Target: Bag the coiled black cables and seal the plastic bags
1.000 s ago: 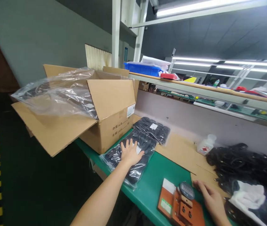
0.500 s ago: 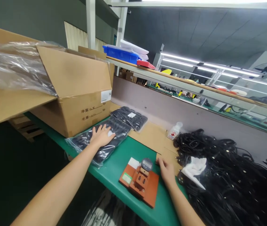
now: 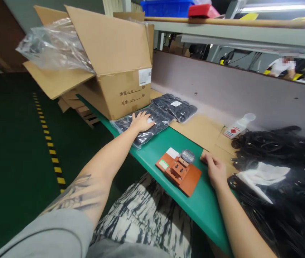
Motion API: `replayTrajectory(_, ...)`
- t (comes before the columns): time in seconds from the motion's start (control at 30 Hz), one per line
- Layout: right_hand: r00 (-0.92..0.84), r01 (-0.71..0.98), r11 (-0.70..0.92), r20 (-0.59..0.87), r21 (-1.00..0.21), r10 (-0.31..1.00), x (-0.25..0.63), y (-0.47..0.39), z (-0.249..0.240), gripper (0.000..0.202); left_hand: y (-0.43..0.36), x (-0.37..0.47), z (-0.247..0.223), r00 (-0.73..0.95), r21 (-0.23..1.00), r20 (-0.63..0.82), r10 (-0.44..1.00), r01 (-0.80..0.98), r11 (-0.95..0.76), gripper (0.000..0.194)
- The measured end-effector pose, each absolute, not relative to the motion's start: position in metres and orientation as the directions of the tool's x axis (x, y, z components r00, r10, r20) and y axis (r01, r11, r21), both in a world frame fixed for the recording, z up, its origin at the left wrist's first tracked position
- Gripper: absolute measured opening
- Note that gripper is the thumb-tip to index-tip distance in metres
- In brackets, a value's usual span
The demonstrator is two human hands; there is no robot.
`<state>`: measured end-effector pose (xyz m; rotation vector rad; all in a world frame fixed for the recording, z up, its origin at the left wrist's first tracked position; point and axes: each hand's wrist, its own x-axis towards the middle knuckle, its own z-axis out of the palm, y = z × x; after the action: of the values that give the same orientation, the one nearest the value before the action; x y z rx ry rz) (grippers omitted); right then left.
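Observation:
My left hand (image 3: 141, 122) lies flat with fingers spread on a clear plastic bag (image 3: 159, 123) packed with black cables. A second bag of black cables (image 3: 184, 109) with a white label rests just behind it. My right hand (image 3: 214, 169) is closed, fingers curled in at the edge of the flat cardboard sheet (image 3: 195, 129); whatever they hold, if anything, is hidden. Between my hands, on the green table (image 3: 152, 161), sits an orange-brown gauge fixture (image 3: 179, 172) with a round digital dial gauge (image 3: 188, 156).
A large open cardboard box (image 3: 122, 89) with plastic film stands at the left. A heap of loose black cables (image 3: 281, 222), a white cloth (image 3: 265, 177) and a white bottle (image 3: 238, 127) are on the right. Above runs a shelf (image 3: 235, 27); another person (image 3: 282, 67) is beyond the partition.
The view has tipped down and turned left, so things sit higher and further right. My left hand stays on the bag, my right hand by the cardboard.

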<state>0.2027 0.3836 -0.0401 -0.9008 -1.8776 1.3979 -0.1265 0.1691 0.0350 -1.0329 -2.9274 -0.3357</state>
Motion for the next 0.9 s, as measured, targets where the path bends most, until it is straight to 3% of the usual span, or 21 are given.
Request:
replayTrajectory(0.17,-0.512,0.194,0.194,0.069,-0.962,0.856,0.205,0.378,-0.034,0.051,0.166,-0.127,0.029,-0.769,0.216,0.087,0.634,0.636,0.741,0.069)
replayTrajectory(0.43,-0.434,0.28,0.162,0.026,-0.946,0.901,0.207,0.359,-0.015,0.037,0.164,-0.127,0.026,-0.765,0.24,0.094,0.638,0.639,0.731,0.071)
replayTrajectory(0.9,-0.336,0.359,0.159,0.032,-0.92,0.941,0.204,0.349,-0.01,0.033,0.164,-0.133,0.019,-0.757,0.281,0.106,0.644,0.644,0.711,0.073)
